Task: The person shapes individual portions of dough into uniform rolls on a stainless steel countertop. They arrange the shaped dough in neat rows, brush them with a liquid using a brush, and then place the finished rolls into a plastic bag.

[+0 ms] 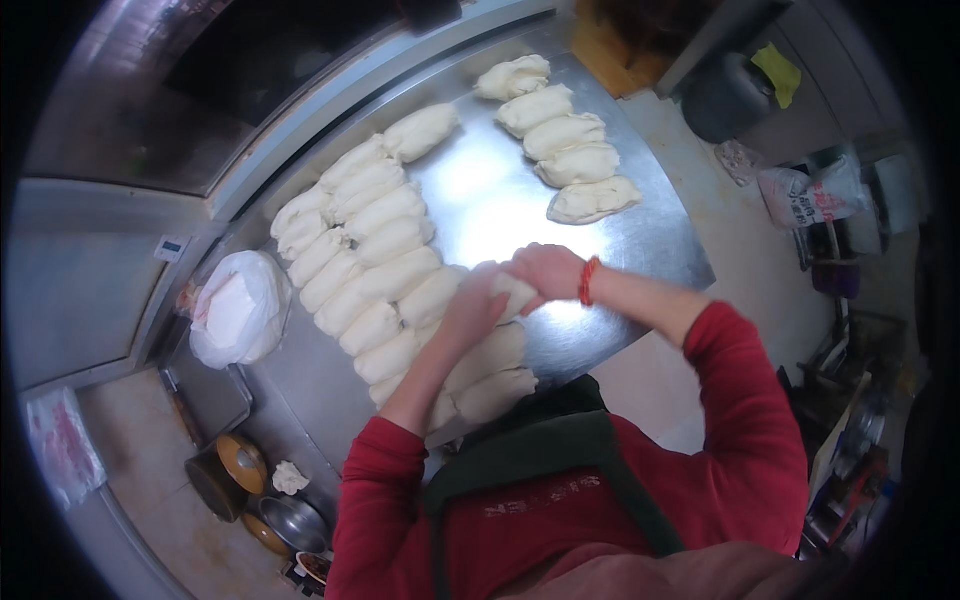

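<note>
Between my two hands is a piece of white dough (513,294), partly covered by the fingers. My left hand (474,301) grips its left side, above the rows of dough. On the other side my right hand (549,268), with a red bead bracelet (589,281) at the wrist, has its fingers curled around the dough. Many plump, elongated dough pieces (395,237) lie packed side by side on the steel tabletop (480,187), left of and below my hands. A shorter row of similar dough pieces (570,138) lies at the upper right. Slight blur hides the exact finger positions.
A plastic bag of white powder (234,311) stands at the table's left. Below it are a metal tray (214,390), a steel bowl (292,523) and a small dough lump (289,478). A grey bin (724,101) and a printed sack (806,196) stand on the floor at right.
</note>
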`<state>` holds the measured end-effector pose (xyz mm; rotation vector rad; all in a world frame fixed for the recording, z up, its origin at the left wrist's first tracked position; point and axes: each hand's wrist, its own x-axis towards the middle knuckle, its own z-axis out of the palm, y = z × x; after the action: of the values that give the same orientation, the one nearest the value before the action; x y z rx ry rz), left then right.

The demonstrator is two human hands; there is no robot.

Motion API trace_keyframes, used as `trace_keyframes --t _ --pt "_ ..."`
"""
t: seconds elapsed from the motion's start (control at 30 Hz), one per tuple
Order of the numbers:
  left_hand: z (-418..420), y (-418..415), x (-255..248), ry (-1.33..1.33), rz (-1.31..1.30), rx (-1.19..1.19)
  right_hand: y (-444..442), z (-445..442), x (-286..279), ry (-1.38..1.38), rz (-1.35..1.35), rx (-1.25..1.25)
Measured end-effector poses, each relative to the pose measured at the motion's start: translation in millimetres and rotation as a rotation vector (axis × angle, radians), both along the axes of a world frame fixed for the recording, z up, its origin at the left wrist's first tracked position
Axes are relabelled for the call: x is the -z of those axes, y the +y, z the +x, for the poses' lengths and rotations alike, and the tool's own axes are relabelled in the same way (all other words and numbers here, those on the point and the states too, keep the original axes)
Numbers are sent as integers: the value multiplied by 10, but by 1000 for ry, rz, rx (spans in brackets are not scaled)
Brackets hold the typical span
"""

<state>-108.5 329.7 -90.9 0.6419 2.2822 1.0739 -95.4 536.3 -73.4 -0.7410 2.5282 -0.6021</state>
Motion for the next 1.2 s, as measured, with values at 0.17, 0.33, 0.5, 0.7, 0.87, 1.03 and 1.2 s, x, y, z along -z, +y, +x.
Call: trace_keyframes --t 0.17,0.33,0.5,0.7,0.87,1.03,1.2 --pt "-136 -198 -389 -14 337 -461 -18 -742 -188 642 -8 18" --pt "31 -827 -240 -43 538 -678 -102 -1089 604 792 -155 127" --pt "198 -1304 -79 -62 555 -892 -92 -1816 660 872 -52 308" --pt "36 -1247 -71 29 625 -945 177 -1932 256 526 -131 -24" --pt "-180 -1157 -235 41 551 -921 1424 -2418 260 321 -145 1032" --pt "-132 -950 -171 -73 634 -920 1425 -2262 294 231 -129 763" --pt "-321 -405 -217 -84 597 -663 796 -2125 -251 766 -41 488"
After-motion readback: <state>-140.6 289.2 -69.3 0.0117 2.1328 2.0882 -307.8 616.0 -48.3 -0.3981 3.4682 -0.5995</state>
